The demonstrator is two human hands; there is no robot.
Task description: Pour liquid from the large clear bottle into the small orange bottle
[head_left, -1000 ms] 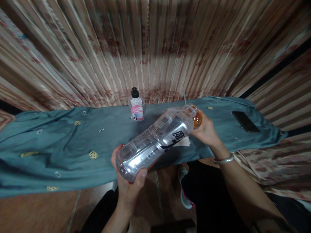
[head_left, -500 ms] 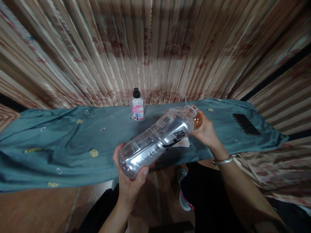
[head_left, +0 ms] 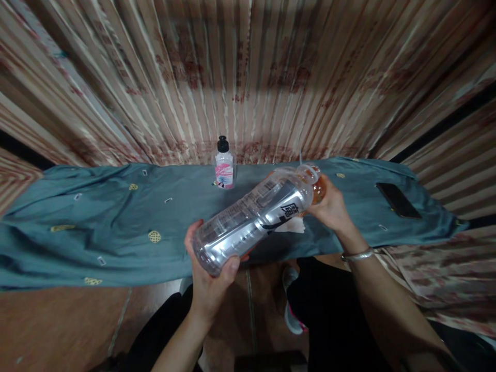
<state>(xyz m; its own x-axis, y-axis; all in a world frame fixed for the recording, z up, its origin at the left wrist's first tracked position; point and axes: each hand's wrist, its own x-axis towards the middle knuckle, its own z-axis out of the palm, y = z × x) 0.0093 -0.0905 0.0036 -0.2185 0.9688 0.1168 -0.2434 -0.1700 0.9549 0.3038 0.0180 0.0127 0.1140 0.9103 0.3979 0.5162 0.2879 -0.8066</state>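
Observation:
A large clear plastic bottle [head_left: 250,219] with a silver label is held tilted above the cloth, its neck toward the upper right. My left hand [head_left: 211,279] is wrapped round its base, thumb on the near side. By the neck, my right hand [head_left: 329,204] is closed round an amber see-through piece [head_left: 320,189], mostly hidden behind the bottle. Orange edges also show behind the bottle's body; whether they belong to that piece I cannot tell. Under the bottle's right part lies a white paper piece [head_left: 294,225]. A small clear bottle [head_left: 225,173] with black cap and pink label stands upright beyond.
A teal cloth [head_left: 116,227] with pineapple prints covers the narrow table. Toward its right end lies a dark phone [head_left: 398,200]. Pleated patterned curtains [head_left: 248,77] hang close behind and at both sides. Tiled floor [head_left: 77,320] shows below the near edge.
The view has shifted slightly. The large bottle has turned a little about its long axis, so more of the black lettering shows. Both hands keep their holds.

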